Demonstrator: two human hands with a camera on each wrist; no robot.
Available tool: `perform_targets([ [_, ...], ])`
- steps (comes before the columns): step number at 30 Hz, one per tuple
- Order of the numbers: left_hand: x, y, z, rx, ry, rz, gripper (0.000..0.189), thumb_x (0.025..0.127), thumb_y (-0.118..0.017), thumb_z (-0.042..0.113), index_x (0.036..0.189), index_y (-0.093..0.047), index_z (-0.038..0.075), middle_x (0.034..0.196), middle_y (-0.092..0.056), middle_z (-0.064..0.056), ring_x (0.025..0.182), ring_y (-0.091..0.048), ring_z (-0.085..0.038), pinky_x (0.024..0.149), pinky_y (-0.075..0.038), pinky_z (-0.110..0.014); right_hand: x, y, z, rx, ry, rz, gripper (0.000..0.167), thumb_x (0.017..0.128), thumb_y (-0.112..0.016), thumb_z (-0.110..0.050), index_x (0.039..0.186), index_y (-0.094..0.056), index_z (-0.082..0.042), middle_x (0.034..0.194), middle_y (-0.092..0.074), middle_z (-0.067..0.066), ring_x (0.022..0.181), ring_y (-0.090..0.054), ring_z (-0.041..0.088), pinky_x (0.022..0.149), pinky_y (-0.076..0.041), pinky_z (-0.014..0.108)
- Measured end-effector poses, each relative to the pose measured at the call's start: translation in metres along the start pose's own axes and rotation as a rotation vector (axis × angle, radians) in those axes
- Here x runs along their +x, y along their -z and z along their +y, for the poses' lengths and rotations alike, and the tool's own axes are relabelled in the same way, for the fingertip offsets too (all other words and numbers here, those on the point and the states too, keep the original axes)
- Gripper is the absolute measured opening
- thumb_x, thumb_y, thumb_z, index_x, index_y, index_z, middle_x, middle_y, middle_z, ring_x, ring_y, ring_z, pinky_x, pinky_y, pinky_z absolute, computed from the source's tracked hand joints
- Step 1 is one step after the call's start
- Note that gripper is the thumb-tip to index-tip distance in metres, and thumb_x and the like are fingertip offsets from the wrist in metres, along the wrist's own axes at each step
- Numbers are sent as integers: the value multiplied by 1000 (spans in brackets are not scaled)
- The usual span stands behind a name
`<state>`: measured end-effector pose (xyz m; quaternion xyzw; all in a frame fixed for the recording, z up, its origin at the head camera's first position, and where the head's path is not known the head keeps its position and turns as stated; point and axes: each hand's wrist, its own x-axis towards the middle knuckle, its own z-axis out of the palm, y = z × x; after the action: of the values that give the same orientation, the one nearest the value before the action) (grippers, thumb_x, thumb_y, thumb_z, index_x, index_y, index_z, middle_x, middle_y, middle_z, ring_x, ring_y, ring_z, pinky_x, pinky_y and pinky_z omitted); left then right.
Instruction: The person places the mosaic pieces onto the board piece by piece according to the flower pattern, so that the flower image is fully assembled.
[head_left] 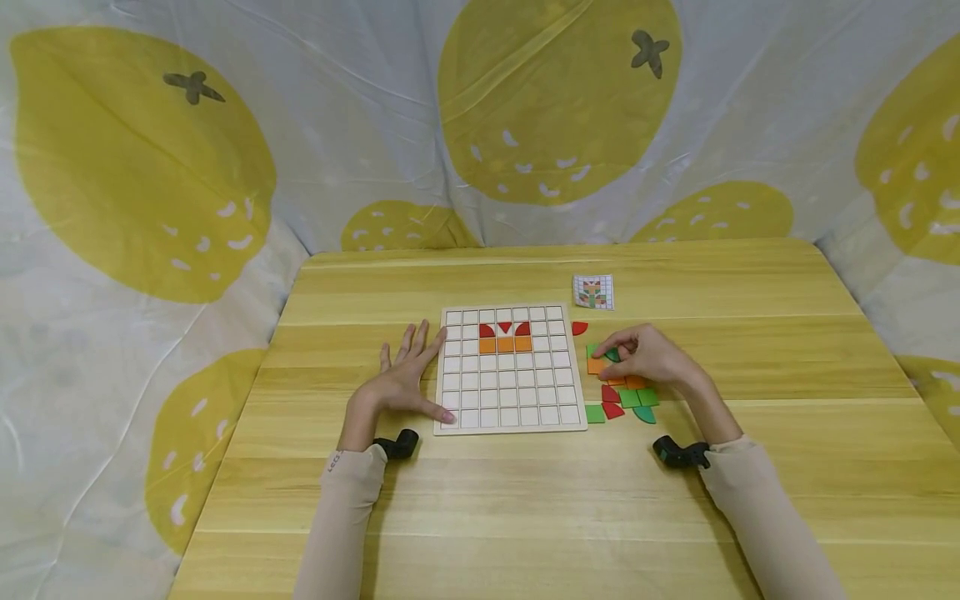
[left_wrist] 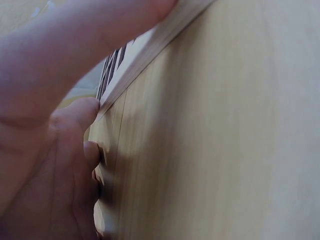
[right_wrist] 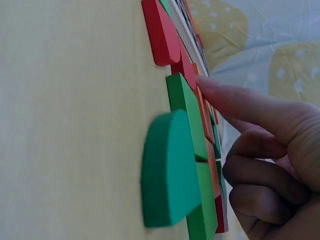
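A wooden grid board lies on the table with red pieces in one row and orange squares in the row below. My left hand is spread at its left side; the thumb rests on the near left corner and the index fingertip is at the left edge. To the right, my right hand pinches an orange square tile between thumb and index finger, its other fingers curled. Close by lie green squares, red quarter-circles and a teal quarter-circle.
A small printed pattern card lies beyond the board's far right corner. A lone red quarter-circle sits beside the board's right edge. The wooden table reaches back to a lemon-print curtain.
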<state>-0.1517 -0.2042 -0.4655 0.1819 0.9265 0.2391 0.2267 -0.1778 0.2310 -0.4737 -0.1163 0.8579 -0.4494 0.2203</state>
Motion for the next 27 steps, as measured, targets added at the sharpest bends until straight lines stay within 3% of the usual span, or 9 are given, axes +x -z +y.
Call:
perform_targets([
  [10,0,0,0,2,3,0,147,65,-95,54,168,2,16,171,25,-19,158,26,-42,116,19,-77,1,-8,-1,99,13,-28,29,85,-85,-13,113,-79,-6,61,-29,-5,56,-27,10,54,-27,24],
  [21,0,0,0,1,6,1,147,65,-95,54,168,2,16,171,25,-18,158,26,-41,116,19,-77,-1,1,-1,31,-5,2,33,82,-88,-12,110,-77,-1,64,-34,-2,59,-34,11,57,-30,24],
  [27,0,0,1,-2,9,2,147,65,-96,53,168,2,16,171,25,-18,158,25,-41,117,19,-77,-2,2,-1,25,-16,-22,33,82,-88,-12,110,-77,0,62,-33,-3,58,-31,10,57,-29,24],
])
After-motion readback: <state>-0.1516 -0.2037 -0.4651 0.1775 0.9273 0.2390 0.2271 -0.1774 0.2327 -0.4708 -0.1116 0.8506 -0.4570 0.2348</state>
